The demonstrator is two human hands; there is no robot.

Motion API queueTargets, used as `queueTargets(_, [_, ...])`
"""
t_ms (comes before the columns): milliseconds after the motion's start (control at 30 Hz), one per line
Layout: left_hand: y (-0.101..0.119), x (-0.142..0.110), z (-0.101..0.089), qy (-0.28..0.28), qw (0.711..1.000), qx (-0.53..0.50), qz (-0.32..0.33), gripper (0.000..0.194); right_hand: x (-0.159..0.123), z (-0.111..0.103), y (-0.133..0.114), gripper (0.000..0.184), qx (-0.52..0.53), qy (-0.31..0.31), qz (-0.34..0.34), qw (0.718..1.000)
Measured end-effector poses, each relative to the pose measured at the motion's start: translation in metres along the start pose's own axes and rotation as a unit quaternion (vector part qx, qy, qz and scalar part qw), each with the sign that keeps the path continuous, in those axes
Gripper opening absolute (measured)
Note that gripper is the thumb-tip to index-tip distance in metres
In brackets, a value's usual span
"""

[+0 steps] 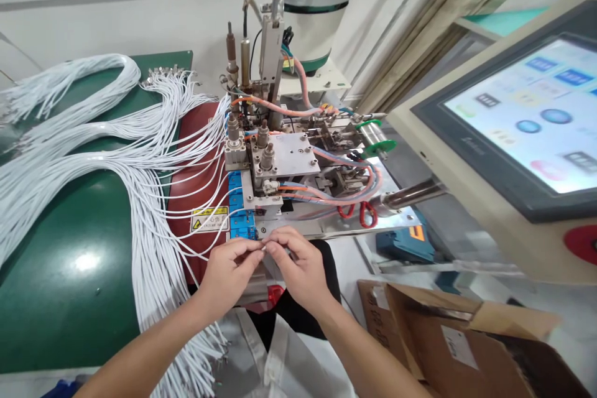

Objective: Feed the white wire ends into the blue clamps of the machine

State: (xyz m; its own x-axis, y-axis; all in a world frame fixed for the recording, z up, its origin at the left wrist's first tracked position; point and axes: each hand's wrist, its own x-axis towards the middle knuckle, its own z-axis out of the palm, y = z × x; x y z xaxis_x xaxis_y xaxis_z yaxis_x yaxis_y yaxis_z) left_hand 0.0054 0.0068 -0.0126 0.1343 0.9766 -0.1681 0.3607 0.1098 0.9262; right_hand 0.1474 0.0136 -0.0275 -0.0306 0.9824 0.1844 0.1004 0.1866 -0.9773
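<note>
My L hand (231, 270) + R hand (302, 267): fingertips pinched nearly closed on sm. white piece (263, 249), prob. wire end, nr blue clamps (241, 224). I'd keep grip lt., end straight.

The green tabletop (74, 298) has free room at near left, but white cables (152, 242) bar passage right toward the machine (291, 154).

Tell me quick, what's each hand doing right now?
Left hand: closed, pinching a small white piece.
Right hand: closed at that piece, exact hold hidden.
</note>
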Motion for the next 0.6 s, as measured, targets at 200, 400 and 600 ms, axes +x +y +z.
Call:
queueTargets(200, [0.004, 0.000, 0.001, 0.027, 0.995, -0.079, -0.048, 0.015, -0.006, 0.008, 0.011, 0.014, 0.123, 0.030, 0.104, 0.987])
queueTargets(400, [-0.001, -0.001, 0.004, 0.036, 0.994, -0.090, -0.055, 0.014, -0.006, 0.009, 0.006, 0.008, -0.002, 0.062, 0.027, 0.998])
queueTargets(600, [-0.006, 0.000, 0.003, -0.013, 0.988, -0.136, -0.078, 0.015, -0.003, 0.009, 0.004, 0.012, -0.090, 0.049, -0.027, 0.994])
